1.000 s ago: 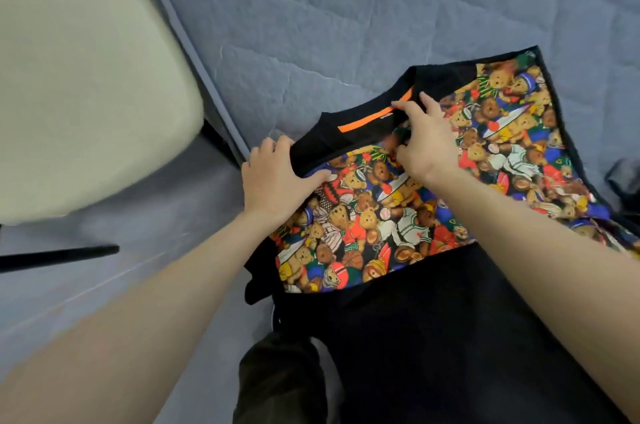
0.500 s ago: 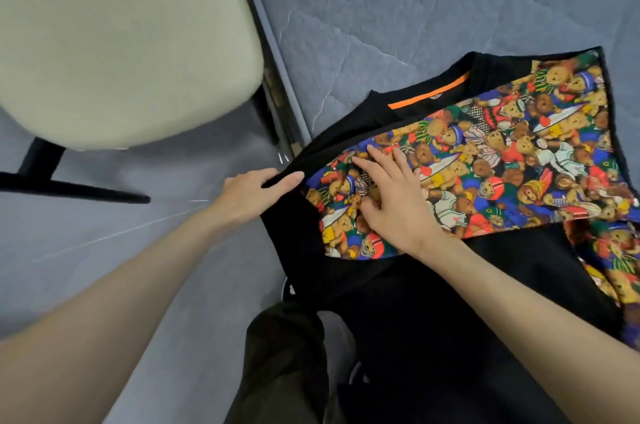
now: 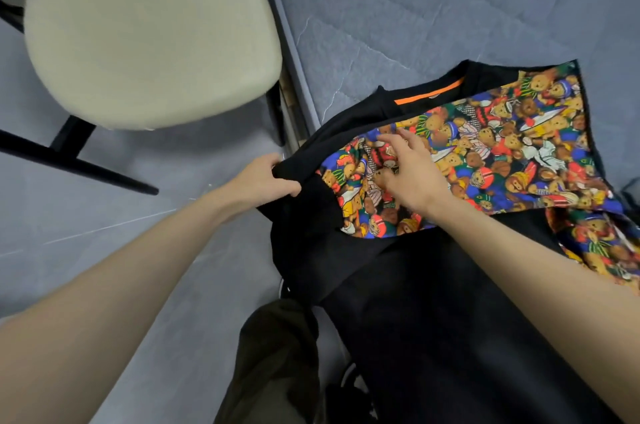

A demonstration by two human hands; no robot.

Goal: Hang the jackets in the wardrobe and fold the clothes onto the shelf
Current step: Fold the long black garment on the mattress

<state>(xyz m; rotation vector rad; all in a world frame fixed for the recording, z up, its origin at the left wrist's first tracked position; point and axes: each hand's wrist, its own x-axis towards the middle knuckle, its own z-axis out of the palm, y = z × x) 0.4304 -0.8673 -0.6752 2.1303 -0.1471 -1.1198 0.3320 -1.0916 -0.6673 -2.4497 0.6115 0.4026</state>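
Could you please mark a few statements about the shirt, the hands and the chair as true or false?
1. The left hand grips a black edge of the shirt. True.
2. The right hand holds a hanger. False: it rests on the shirt's bear print, holding nothing.
3. The shirt is draped over the chair. False: it lies on the grey mattress, with the chair apart from it.
4. An orange strip shows at the collar. True.
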